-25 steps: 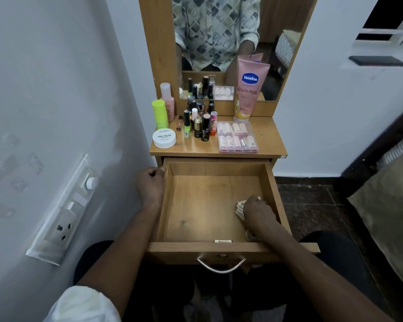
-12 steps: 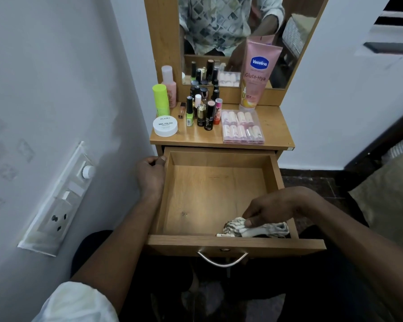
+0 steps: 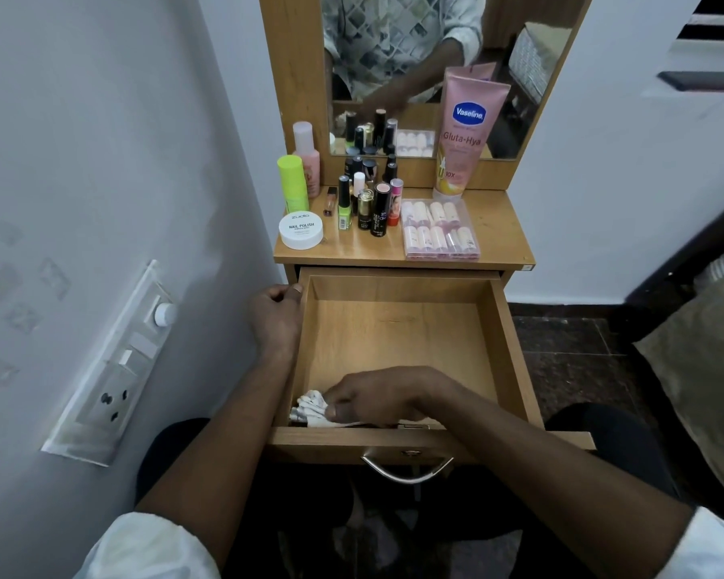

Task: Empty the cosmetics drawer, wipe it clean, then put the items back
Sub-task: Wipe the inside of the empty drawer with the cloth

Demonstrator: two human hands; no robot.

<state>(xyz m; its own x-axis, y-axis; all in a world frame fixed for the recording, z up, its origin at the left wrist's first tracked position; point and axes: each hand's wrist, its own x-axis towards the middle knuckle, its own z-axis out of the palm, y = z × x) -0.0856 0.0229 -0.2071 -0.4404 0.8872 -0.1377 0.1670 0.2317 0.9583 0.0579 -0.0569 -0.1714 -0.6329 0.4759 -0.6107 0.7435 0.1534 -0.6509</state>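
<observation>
The wooden drawer [image 3: 398, 340] is pulled out and holds nothing but a crumpled white cloth [image 3: 312, 405] at its front left corner. My right hand [image 3: 377, 397] presses down on that cloth, fingers closed on it. My left hand [image 3: 274, 317] grips the drawer's left wall near the back. On the dresser top [image 3: 502, 236] stand the cosmetics: a white nail polish remover jar [image 3: 301, 230], a lime green bottle [image 3: 292, 183], a pink bottle [image 3: 307, 158], several small nail polish and lipstick tubes [image 3: 368, 202], a clear box of pink tubes [image 3: 439, 229] and a pink Vaseline tube [image 3: 465, 131].
A mirror [image 3: 431, 68] rises behind the dresser top. A white wall with a switch and socket panel [image 3: 118, 369] runs close on the left. A metal handle [image 3: 406, 470] sits on the drawer front. A dark floor [image 3: 569, 348] and a beige cushion [image 3: 703, 378] lie to the right.
My right hand has dragged the cloth along the drawer's front edge from the right side to the left corner. My left hand stays on the left wall.
</observation>
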